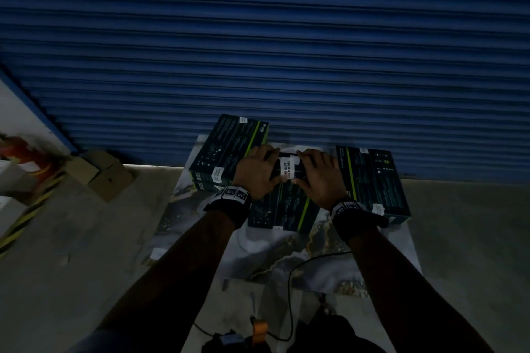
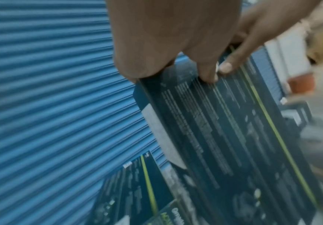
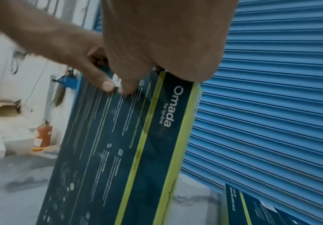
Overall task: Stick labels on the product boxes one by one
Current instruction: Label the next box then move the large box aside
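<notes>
My forearms (image 1: 177, 266) reach in; both hands' fingers (image 1: 311, 158) pinch the label (image 1: 287, 168) over the box (image 1: 286, 206) edge. Uneven pressure could crease it.

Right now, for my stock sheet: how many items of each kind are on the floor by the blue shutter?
Omada product boxes: 4 (two stacked on the left, the held box, one on the right)
Brown cardboard cartons: 2
Fire extinguisher: 1
Total: 7
</notes>
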A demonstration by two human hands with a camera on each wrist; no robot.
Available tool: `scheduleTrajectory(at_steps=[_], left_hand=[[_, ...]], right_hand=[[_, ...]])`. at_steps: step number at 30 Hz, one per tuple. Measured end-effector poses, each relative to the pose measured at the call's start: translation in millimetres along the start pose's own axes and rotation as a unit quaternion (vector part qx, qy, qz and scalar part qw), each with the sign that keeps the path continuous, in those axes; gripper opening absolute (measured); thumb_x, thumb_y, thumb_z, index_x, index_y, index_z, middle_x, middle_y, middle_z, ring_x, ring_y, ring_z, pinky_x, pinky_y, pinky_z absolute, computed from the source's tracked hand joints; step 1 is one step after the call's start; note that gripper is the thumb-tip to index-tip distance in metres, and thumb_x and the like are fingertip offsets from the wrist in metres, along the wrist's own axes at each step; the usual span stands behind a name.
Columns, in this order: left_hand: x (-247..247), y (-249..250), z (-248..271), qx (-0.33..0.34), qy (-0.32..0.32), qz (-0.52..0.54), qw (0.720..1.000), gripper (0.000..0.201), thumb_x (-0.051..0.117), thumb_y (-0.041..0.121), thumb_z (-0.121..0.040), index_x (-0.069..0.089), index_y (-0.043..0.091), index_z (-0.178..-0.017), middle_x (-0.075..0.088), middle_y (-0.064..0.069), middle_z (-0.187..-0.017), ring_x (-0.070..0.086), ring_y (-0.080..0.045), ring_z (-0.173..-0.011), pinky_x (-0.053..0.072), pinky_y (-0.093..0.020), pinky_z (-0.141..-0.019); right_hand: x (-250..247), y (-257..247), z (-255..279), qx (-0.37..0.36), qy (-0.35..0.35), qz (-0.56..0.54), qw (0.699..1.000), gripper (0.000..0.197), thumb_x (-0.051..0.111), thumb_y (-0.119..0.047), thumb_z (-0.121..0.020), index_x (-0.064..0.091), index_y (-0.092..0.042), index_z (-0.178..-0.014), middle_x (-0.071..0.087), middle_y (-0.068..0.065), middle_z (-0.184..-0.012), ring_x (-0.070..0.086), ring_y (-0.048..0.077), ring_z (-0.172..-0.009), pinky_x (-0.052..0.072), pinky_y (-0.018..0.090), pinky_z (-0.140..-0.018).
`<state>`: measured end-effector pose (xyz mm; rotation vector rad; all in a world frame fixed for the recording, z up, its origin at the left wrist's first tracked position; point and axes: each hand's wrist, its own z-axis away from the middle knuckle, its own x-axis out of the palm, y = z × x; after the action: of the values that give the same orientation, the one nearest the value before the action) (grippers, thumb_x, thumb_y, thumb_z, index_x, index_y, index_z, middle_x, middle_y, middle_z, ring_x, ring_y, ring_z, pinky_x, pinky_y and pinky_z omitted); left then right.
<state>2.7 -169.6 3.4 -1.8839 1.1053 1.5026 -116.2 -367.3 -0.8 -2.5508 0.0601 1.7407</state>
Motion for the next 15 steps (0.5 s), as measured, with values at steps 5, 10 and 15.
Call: scheduleTrajectory(at_steps=[5,10,15], left_hand=[[-2.2,0.2,1.3,-0.02,0.035,0.058,0.997,0.082,0.043,0.074,-0.093,0.055,0.012,-0.144,0.055,-0.009,-0.14,0.056,-0.033,-0.123,0.055,-0.045,-0.094],[-9.4,7.7,-3.9,-0.075,0.043,0.136,0.987,0.078,0.04,0.075,-0.088,0.064,0.018,-0.136,0.06,-0.005,-0.133,0.063,-0.026,-0.115,0.057,-0.039,-0.09],[-12.9,7.4,-14.3,-0.117,0.017,0.166,0.979,0.054,0.061,0.063,-0.089,0.068,0.024,-0.126,0.06,-0.002,-0.126,0.066,-0.024,-0.105,0.055,-0.033,-0.082]], right_hand=[[1.5,-2.8,0.2,0.036,0.044,-0.064,0.996,0.059,0.051,-0.061,-0.096,0.055,-0.021,-0.139,0.057,0.004,-0.132,0.053,0.031,-0.119,0.039,0.046,-0.097],[2.3,-6.4,-6.3,0.103,0.037,-0.118,0.987,0.053,0.049,-0.066,-0.094,0.062,-0.028,-0.129,0.062,-0.001,-0.126,0.056,0.029,-0.12,0.041,0.046,-0.098],[1.0,-9.0,-19.1,0.168,-0.01,-0.149,0.974,0.041,0.059,-0.064,-0.087,0.062,-0.036,-0.117,0.062,-0.006,-0.122,0.054,0.024,-0.12,0.039,0.045,-0.102]])
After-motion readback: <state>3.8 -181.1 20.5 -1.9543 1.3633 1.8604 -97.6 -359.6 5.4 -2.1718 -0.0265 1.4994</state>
